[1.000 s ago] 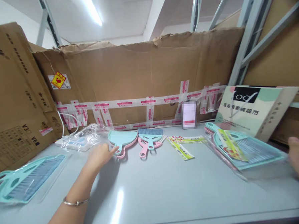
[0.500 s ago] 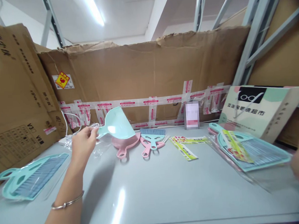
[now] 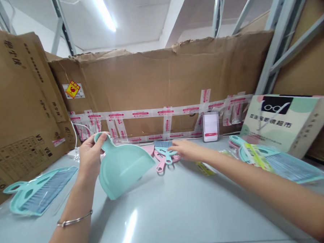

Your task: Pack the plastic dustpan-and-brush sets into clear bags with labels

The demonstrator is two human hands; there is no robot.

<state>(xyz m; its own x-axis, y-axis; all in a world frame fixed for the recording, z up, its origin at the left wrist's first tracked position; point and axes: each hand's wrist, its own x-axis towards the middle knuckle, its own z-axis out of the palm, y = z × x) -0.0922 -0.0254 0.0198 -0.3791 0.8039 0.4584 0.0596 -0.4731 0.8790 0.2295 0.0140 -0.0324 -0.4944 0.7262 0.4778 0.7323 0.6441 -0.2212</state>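
Observation:
My left hand grips the handle of a turquoise dustpan, tilted above the table with its pan toward the right. At the back middle lies a small turquoise brush with blue-grey bristles, partly over a pink brush. My right hand reaches across from the right, its curled fingers closed at the right side of the turquoise brush. Behind the held dustpan, part of a pink dustpan shows; the rest is hidden.
Bagged turquoise dustpan-and-brush sets lie at the left and right. Yellow-green label strips lie partly under my right arm. A phone leans at the back by a cardboard wall. A printed box stands at the right.
The turquoise dustpan has come nearer and lower, turning its pan downward in my left hand. My right hand has swung from the far right edge to the small brushes.

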